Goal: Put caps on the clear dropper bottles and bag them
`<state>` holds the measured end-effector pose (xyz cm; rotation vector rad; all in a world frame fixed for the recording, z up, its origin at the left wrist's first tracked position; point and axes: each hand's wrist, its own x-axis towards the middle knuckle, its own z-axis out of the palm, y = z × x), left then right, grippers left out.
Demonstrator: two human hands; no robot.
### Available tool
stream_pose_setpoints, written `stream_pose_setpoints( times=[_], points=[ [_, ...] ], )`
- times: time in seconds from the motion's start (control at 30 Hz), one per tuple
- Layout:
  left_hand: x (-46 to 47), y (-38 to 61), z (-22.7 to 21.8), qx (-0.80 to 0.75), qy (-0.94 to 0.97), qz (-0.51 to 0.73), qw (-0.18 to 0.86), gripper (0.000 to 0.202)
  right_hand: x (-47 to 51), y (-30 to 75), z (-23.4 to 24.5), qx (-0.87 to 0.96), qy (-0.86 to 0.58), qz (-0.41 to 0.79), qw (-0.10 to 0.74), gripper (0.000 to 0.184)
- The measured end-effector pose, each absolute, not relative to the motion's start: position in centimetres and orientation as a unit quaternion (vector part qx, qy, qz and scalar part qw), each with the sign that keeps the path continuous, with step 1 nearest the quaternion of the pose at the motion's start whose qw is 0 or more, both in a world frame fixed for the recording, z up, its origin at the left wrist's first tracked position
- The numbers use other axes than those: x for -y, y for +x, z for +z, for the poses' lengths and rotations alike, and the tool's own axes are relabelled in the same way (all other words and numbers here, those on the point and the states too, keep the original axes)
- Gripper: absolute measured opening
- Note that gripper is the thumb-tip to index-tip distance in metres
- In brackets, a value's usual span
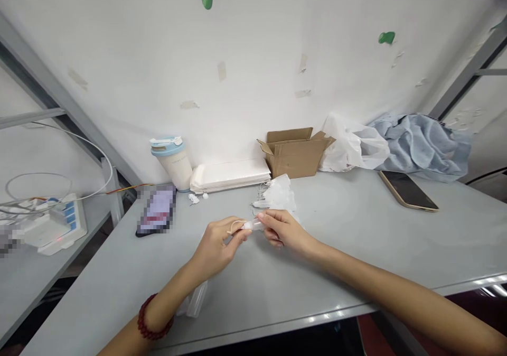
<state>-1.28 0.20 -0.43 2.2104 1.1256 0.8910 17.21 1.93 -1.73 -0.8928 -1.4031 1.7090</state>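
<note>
A small clear plastic tube [256,224] with a white end and a thin pale cord loop is held between both hands above the table. My left hand [217,245] pinches its white end, where the cord loops over the fingers. The fingers of my right hand [285,232] are closed on the clear end. Just behind the hands lies a pile of translucent white plastic pieces [279,193] with thin strings. Clear plastic tubes [197,299] rest near the front edge, partly hidden under my left forearm.
Along the wall stand a blue-lidded cup [174,166], stacked white envelopes [232,174], an open cardboard box [297,158], a white plastic bag [352,144] and a blue cloth [423,142]. Phones lie at left [158,208] and right [407,189]. A power strip [71,224] sits far left.
</note>
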Motion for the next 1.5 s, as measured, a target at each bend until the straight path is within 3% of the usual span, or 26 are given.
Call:
stream_pose_setpoints(
  times=[0.13,0.47,0.57,0.83,1.07,1.5],
  points=[
    [-0.1,-1.1,-0.5,-0.404,0.816,0.345,0.227,0.018,-1.9,17.3,-1.6,0.547,-0.362,0.663,0.361,0.039],
    [-0.4,-1.2,0.8,-0.449,0.701,0.256,0.491,0.043,-0.5,17.2,-1.7,0.685,-0.344,0.485,0.422,0.024],
    [-0.3,-1.2,0.5,-0.454,0.684,0.254,0.512,0.045,-0.6,17.3,-1.8,0.691,-0.342,0.476,0.422,0.022],
    [0.1,-0.7,0.0,-0.455,0.728,0.291,0.423,0.038,-0.9,17.0,-1.4,0.590,-0.362,0.600,0.400,0.031],
    [0.1,-0.7,-0.9,-0.386,0.834,0.322,0.228,0.029,-1.7,17.1,-1.6,0.510,-0.371,0.692,0.352,0.038],
    [-0.4,-1.2,-1.3,-0.346,0.864,0.324,0.170,0.015,-1.9,17.2,-1.6,0.501,-0.392,0.690,0.345,0.036]
  ],
)
